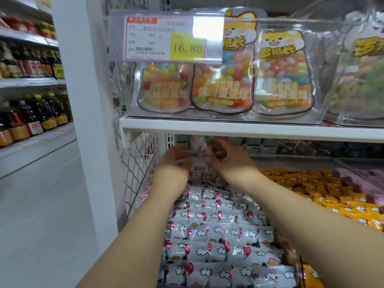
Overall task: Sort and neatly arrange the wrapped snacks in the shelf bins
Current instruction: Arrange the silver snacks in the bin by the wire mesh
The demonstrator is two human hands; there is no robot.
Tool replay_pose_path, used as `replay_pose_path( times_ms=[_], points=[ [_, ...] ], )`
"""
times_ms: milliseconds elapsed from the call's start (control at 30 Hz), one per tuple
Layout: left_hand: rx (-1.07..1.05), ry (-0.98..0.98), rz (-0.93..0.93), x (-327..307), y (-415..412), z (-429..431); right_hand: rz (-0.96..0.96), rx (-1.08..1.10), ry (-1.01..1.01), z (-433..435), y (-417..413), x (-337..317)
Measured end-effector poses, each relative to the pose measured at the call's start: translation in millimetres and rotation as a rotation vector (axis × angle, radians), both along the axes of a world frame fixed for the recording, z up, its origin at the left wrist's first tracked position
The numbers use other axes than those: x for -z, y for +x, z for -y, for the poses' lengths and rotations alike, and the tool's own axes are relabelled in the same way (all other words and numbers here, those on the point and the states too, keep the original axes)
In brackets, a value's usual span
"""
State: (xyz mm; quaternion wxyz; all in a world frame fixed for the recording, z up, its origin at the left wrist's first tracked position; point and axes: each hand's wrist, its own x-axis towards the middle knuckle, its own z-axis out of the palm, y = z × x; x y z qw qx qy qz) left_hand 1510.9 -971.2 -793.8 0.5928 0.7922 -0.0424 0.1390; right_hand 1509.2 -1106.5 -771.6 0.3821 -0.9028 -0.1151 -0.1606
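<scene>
1. While both forearms reach over the shelf bin (295,265), the left hand (176,157) and right hand (227,156) meet near its back edge, just under the white shelf board (259,129)
2. Between them they grip a small clutch of packets (198,147): the right hand's fingers curl round it and the left hand's thumb and fingers close on its other side; blur hides how many packets there are
3. White wrapped snacks (218,229) lie in overlapping rows that fill this bin from front edge to back
4. Orange wrapped snacks (311,190) fill the space just beside its right edge
5. On the shelf board above, a clear tub (321,59) holds candy bags (220,80) standing side by side, with a price tag (166,38) on its front
</scene>
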Motion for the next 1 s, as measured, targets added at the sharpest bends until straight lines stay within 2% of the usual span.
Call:
replay_pose_path(
  times_ms=[100, 233, 300, 500, 600, 1000],
  points=[
    [-0.13, 0.311, -0.035, 12.6, 12.2, -4.5, 0.02, 0.115, -0.016, 3.0, 11.9, -0.5],
    [-0.118, 0.672, -0.091, 13.1, 30.6, -4.6, 0.012, 0.124, -0.022, 5.1, 26.0, 0.9],
    [-0.106, 0.779, -0.086, 10.1, 37.3, -3.7, 0.032, 0.111, -0.035, 6.4, 33.0, 3.4],
    [0.006, 0.886, -0.005, 7.2, 56.9, -1.4, 0.081, 0.098, 0.022, 8.8, 48.3, 8.9],
    [0.029, 0.935, 0.004, 9.7, 63.6, 4.8, 0.029, 0.106, 0.115, 13.3, 51.4, 11.9],
    [-0.117, 0.987, -0.024, 22.6, 79.0, 13.5, -0.018, 0.065, 0.171, 23.6, 58.9, 18.3]
  ],
)
